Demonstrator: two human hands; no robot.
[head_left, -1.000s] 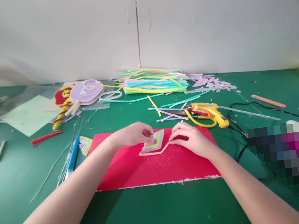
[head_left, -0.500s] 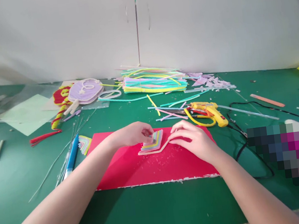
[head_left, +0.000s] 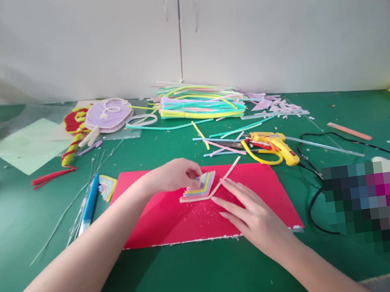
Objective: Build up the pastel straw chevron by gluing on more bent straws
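Right hand (head_left: 255, 212) has slid back, grip spread at pale strip (head_left: 216, 189); left hand (head_left: 177, 174) pinches striped piece (head_left: 205, 185).

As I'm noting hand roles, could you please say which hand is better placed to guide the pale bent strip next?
Probably the right hand: it touches the pale bent strip, while the left hand is occupied at the striped piece.
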